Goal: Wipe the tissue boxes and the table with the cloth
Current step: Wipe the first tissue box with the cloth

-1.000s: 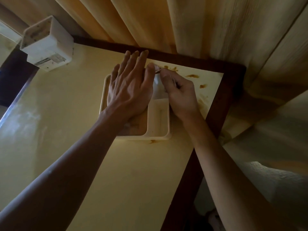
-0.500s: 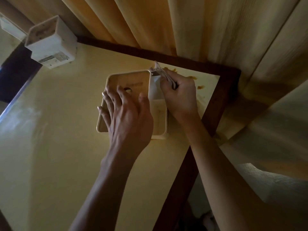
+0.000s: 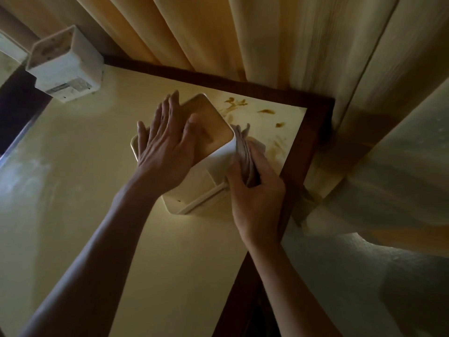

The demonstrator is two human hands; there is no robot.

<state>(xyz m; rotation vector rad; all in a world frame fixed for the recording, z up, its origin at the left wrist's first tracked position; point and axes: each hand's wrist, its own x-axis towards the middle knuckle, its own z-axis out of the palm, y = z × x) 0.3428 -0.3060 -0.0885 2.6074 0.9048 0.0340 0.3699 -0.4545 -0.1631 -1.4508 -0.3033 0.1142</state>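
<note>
Left hand (image 3: pixel 167 144): flat, fingers straight, pressing the tissue box (image 3: pixel 213 152) top.
Right hand (image 3: pixel 255 195): gripping folded cloth (image 3: pixel 245 156) against the box's 3 o'clock side.

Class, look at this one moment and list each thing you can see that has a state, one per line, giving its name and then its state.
Left hand: flat on the near tissue box, fingers straight.
Right hand: grips the folded cloth.
Cloth: folded, pressed against the box's right side.
Near tissue box: tilted, steadied on the table.
Far tissue box: untouched at the far left corner.
Table: brown smears near its far right corner.
Curtain: hanging closed.
</note>
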